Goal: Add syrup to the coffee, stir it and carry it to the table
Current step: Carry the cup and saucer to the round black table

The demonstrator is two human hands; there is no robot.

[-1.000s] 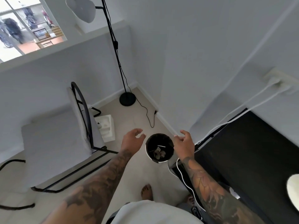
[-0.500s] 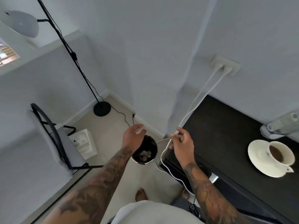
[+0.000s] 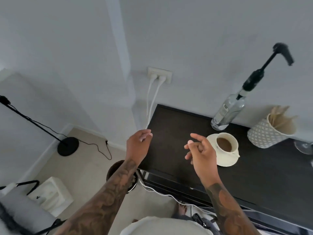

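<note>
The dark table [image 3: 186, 126] has bare surface at its left end, where both hands hover empty: the left hand [image 3: 137, 146] loosely curled over its left edge, the right hand [image 3: 201, 151] open just left of the coffee cup [image 3: 226, 141]. The cup sits brown-filled on a saucer [image 3: 225, 160], near the syrup bottle [image 3: 228, 112] behind.

Surface [image 3: 177, 126]: dark wood look, matt, faint grain. Cup [image 3: 234, 141] and saucer [image 3: 225, 160]: cream ceramic, smooth, glossy. Syrup bottle [image 3: 227, 112]: clear glass, shiny, paper label; black plastic pump [image 3: 254, 78], matt. Holder [image 3: 264, 134]: white, embossed diamond texture, matt; kraft paper [image 3: 279, 119] inside. Cables [image 3: 152, 97]: white plastic, smooth. Wall [image 3: 203, 39]: matt paint.
</note>
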